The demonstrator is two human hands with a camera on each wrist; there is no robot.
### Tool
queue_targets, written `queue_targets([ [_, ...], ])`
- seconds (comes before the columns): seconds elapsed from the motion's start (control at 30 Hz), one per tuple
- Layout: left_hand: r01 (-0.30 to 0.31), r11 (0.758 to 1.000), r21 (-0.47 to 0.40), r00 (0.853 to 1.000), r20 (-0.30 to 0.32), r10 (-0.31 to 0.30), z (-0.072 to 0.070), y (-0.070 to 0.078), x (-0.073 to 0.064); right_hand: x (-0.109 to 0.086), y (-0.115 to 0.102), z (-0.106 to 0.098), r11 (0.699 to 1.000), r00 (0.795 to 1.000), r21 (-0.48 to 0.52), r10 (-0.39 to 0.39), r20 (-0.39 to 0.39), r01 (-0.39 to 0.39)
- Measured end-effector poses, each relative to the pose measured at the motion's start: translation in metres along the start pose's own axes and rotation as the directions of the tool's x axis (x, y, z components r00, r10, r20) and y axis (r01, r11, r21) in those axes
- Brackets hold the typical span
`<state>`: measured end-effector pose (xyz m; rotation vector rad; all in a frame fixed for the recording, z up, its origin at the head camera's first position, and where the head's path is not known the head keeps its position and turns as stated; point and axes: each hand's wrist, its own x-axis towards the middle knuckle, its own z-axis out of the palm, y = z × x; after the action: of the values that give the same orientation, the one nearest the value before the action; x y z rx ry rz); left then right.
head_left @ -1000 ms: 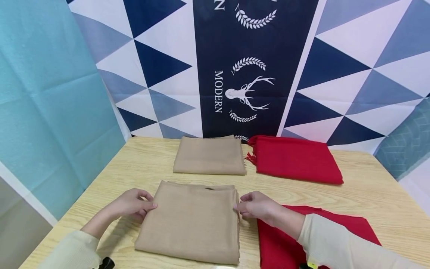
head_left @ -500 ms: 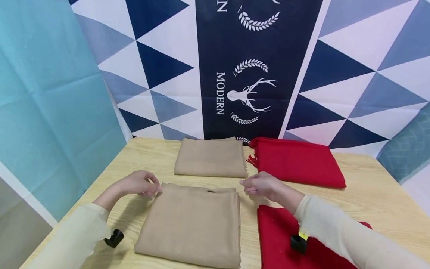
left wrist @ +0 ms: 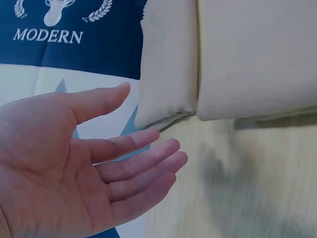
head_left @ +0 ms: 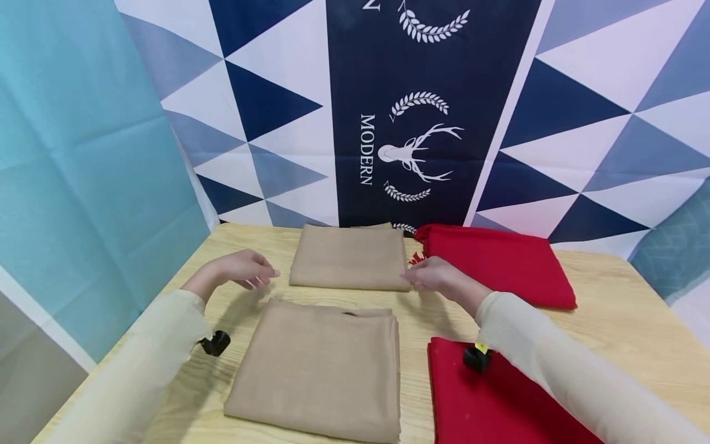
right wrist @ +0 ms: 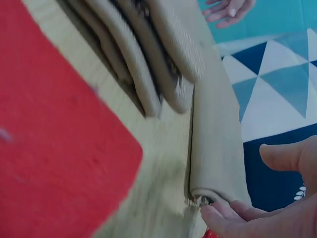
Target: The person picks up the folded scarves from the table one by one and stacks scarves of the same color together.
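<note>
A folded beige scarf point(head_left: 349, 256) lies at the back of the table. Just off its left side is my left hand point(head_left: 244, 268), its fingers spread and lightly bent, holding nothing in the left wrist view point(left wrist: 84, 163). My right hand point(head_left: 435, 276) has its fingertips at the scarf's front right corner; in the right wrist view the thumb stands apart from the fingers point(right wrist: 220, 215), which reach the rolled, fringed end of the back scarf point(right wrist: 215, 139). A larger folded beige scarf point(head_left: 316, 370) lies nearer to me, touched by neither hand.
On the right, a red fringed scarf point(head_left: 505, 265) lies folded at the back and a second red one point(head_left: 460, 401) in front, partly under my right forearm. The wooden table point(head_left: 604, 320) ends at a patterned wall cloth point(head_left: 288, 154).
Both hands have left the sides of the near beige scarf and moved forward to the two sides of the back one. The scarves lie where they were.
</note>
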<state>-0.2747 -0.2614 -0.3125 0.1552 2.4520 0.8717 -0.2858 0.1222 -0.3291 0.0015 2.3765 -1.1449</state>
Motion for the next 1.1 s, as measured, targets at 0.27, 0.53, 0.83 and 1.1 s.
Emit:
queue_targets([
  [0.27, 0.024, 0.991, -0.128, 0.998, -0.048, -0.031, -0.005, 0.002, 0.028, 0.02, -0.005, -0.008, 0.991, 0.996, -0.136, 0.0, -0.093, -0.013],
  [0.53, 0.081, 0.958, -0.276, 0.992, -0.071, -0.104, -0.004, 0.012, 0.049, 0.042, -0.008, -0.016, 0.997, 0.996, 0.066, 0.053, -0.072, -0.048],
  [0.83, 0.108, 0.92, -0.378, 0.989, -0.051, -0.138, 0.001, 0.019, 0.069, 0.057, -0.005, -0.021, 0.968, 0.998, 0.245, 0.06, -0.032, -0.051],
  [1.1, 0.121, 0.929, -0.349, 0.985, -0.07, -0.155, 0.011, 0.019, 0.081, 0.064, -0.007, -0.017, 0.923, 0.997, 0.38, 0.072, 0.008, -0.07],
])
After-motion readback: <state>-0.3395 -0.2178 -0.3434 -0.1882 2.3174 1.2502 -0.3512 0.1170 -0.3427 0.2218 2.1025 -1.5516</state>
